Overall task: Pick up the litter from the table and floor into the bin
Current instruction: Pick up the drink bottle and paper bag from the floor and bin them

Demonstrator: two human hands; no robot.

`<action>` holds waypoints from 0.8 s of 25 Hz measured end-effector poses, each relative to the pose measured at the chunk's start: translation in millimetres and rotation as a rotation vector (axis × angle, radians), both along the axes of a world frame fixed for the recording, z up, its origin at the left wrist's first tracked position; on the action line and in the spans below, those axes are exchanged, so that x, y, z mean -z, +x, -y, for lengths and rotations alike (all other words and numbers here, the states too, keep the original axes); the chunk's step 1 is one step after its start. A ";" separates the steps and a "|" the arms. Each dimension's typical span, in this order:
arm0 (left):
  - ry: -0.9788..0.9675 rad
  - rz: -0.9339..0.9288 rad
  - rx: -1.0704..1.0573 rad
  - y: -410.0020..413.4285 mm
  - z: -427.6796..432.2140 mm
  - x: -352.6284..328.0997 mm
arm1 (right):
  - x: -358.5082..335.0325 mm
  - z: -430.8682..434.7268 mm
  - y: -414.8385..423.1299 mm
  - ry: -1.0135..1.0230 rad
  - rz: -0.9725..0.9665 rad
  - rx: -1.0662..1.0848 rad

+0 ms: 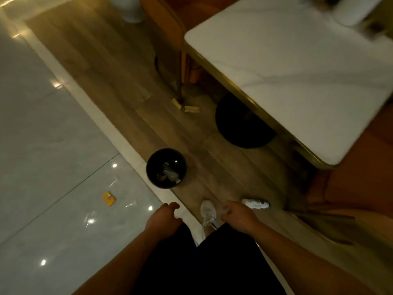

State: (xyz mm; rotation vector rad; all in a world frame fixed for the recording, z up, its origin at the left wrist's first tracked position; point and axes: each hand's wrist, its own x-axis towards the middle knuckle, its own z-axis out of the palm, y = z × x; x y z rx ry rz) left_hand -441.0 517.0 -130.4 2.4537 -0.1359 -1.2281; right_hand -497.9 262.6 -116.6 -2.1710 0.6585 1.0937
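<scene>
A round black bin (166,167) stands on the wood floor in front of me, with a crumpled clear plastic bottle inside. A small yellow wrapper (108,198) lies on the glossy tile to the bin's left. Two tan paper pieces (186,107) lie by a chair leg further ahead. A white crushed bottle (255,203) lies on the floor just right of my right hand. My left hand (164,219) and my right hand (239,216) hang low in front of me, fingers loosely curled, holding nothing.
A white marble table (297,67) with a gold edge and a black round base (242,126) fills the right. Orange chairs (168,24) stand behind it and at the right edge. My white shoe (208,211) is between my hands.
</scene>
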 end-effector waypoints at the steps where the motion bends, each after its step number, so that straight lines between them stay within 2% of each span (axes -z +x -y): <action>1: -0.007 -0.006 0.053 0.2 -2.5 0.4 | -4.6 -4.9 -17.4 -0.009 -0.001 0.066; 5: -0.043 -0.020 0.205 -8.3 0.5 -3.6 | -17.2 -26.0 -88.6 -0.070 -0.031 0.281; 13: -0.120 -0.052 0.454 -78.4 57.4 -15.0 | -38.9 -20.7 -215.5 -0.136 -0.069 0.678; 20: -0.070 -0.040 0.606 -157.0 143.4 9.0 | 0.2 42.7 -309.7 -0.109 -0.080 0.767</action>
